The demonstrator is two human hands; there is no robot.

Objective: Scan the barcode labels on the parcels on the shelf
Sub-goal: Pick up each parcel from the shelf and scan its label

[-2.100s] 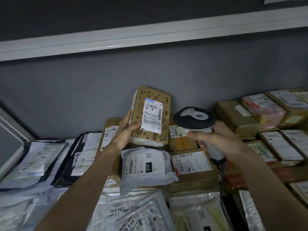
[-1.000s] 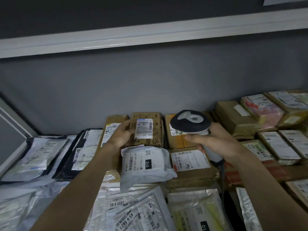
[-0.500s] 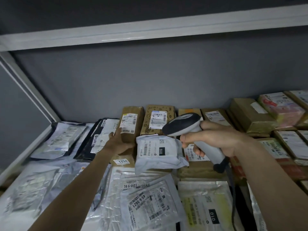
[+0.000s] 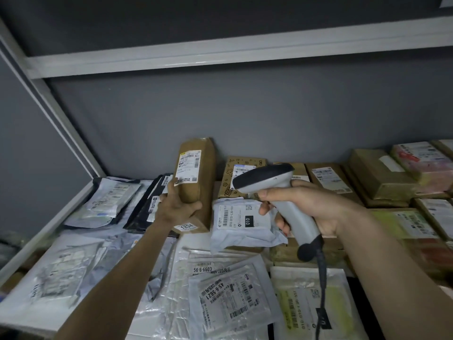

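My left hand [image 4: 175,207] grips a tall plain brown cardboard parcel [image 4: 196,182] and tilts it up on end, its white barcode label [image 4: 188,166] facing me. My right hand [image 4: 308,204] holds a grey handheld barcode scanner [image 4: 269,180] by its handle, the dark head pointing left toward that parcel. Its cable [image 4: 322,278] hangs down. Behind the scanner lies a patterned brown box [image 4: 241,171] with a label. A white poly mailer marked 010 [image 4: 241,220] sits between my hands.
Flat grey and clear mailers [image 4: 228,298] cover the shelf front and left. Brown cartons [image 4: 382,177] and a pink-wrapped parcel [image 4: 421,159] are stacked at the right. The shelf's white frame [image 4: 49,217] runs along the left, with another white shelf edge [image 4: 220,55] overhead.
My left hand put the patterned box back down, moved left and lifted the plain brown parcel upright. The scanner head swung left toward it. The view shifted left.
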